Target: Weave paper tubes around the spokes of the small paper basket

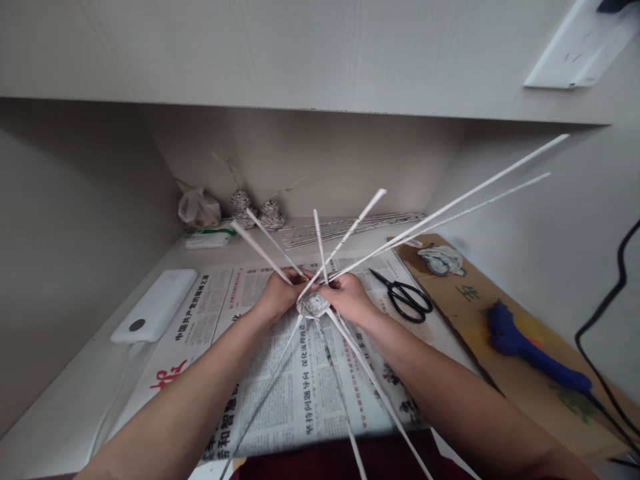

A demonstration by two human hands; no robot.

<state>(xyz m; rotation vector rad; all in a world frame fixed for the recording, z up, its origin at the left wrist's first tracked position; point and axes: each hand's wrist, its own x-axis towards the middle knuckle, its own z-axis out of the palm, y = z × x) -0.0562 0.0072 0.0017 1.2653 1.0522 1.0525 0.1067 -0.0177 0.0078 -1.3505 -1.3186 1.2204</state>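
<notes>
Between my two hands is a small round woven paper base (313, 305), with long thin rolled-paper strips fanning out from it on all sides. My left hand (284, 291) pinches the far left rim of the weave, fingers closed near the roots of the strips. On the far right rim, my right hand (345, 293) is closed on the base and the strips beside it. One paper strip (350, 233) crosses over the others and rises to the upper right. Several strips hang toward my body. Some fingertips are hidden behind the weave.
Newspaper (200, 320) covers the desk. Black scissors (407, 297) lie right of my hand. A blue glue gun (535, 357) rests on cardboard (465, 320). A white power bank (155, 305) is at left. Behind are woven pieces (271, 215) and loose paper sticks (350, 229), under an overhanging panel (300, 53).
</notes>
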